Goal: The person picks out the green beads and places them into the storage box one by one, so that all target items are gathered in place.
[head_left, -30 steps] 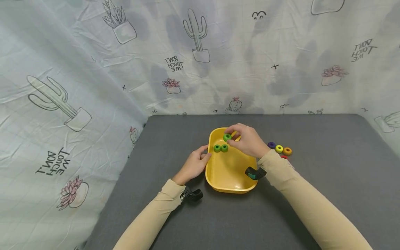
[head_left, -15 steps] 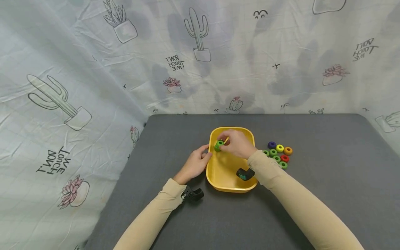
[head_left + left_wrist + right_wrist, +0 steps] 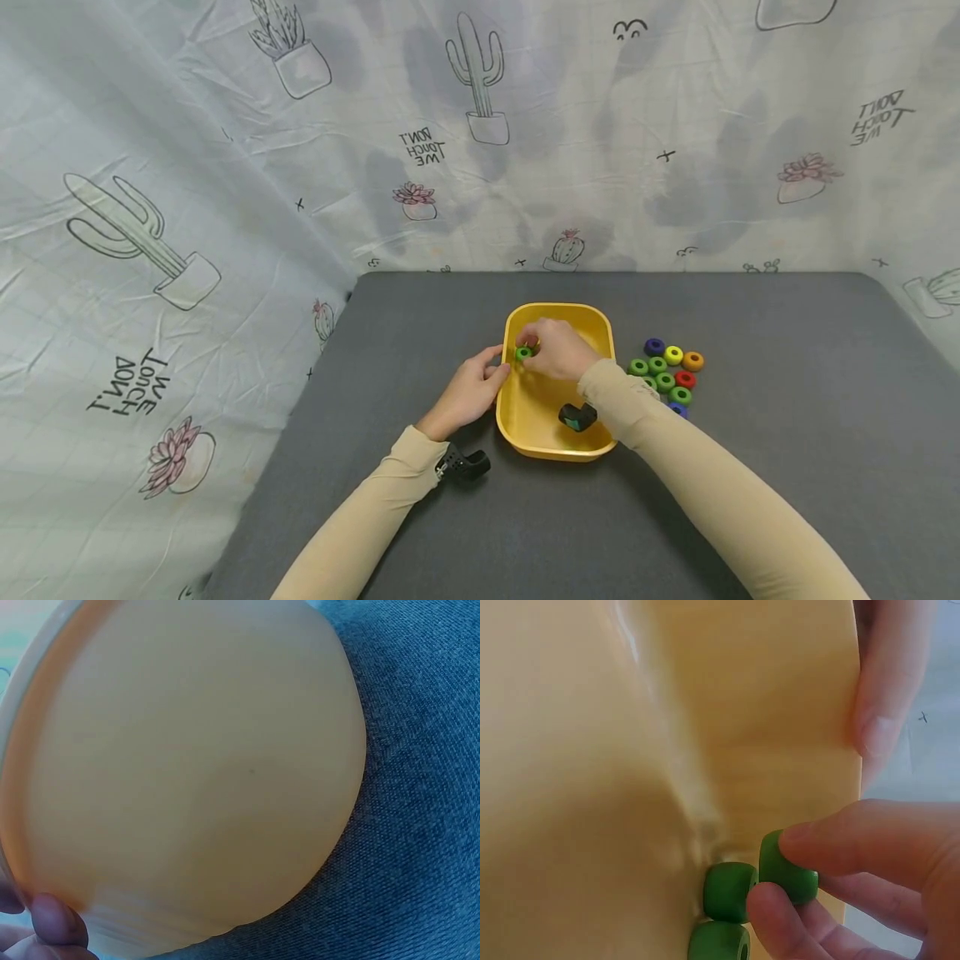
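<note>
A yellow tray lies on the dark table, its long side running away from me. My left hand grips its left rim, with the thumb over the edge in the left wrist view. Inside the tray's far left part, my right hand pinches a green bead between thumb and fingers. Two other green beads sit against the tray wall: one bead right beside the held one, the other bead next to it. In the head view these two are mostly hidden by the held bead and the hand.
Right of the tray, a loose group of beads lies on the table: several green beads, a red bead, an orange bead, a yellow bead and blue ones, partly behind the right sleeve. A cactus-print cloth hangs behind.
My right hand has carried the green bead leftward and down, from over the tray's far end to the two green beads at the left wall. My left hand stays on the rim.
</note>
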{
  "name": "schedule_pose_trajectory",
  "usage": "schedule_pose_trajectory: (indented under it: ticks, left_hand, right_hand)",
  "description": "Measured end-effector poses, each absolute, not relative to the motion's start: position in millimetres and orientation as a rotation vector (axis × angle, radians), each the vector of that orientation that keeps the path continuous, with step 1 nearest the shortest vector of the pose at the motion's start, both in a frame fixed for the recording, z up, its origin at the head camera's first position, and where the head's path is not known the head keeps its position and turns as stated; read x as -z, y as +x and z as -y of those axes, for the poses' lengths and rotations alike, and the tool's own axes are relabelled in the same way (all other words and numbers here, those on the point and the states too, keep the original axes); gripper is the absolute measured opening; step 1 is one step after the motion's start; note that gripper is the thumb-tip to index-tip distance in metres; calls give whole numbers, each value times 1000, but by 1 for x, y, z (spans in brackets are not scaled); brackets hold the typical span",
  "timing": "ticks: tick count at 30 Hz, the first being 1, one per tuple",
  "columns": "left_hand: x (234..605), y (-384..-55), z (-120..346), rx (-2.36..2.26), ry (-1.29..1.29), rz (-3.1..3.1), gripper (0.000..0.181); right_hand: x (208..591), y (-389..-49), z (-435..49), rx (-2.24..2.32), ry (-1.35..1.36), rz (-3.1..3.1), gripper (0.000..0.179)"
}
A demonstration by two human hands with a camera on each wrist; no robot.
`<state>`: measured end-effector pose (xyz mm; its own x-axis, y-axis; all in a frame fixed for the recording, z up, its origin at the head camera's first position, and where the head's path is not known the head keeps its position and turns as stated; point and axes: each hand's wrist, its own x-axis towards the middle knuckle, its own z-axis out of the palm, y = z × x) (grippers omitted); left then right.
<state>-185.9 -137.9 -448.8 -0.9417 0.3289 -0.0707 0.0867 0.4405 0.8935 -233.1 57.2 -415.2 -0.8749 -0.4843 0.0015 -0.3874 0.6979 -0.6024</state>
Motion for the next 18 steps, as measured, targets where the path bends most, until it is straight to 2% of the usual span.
schedule_pose_trajectory:
  ticks: [18]
  left_hand:
    - [451,-187,137,-1522,361,-2451,49]
  right_hand:
    - [422,-239,-50,805,-754,-2766,22]
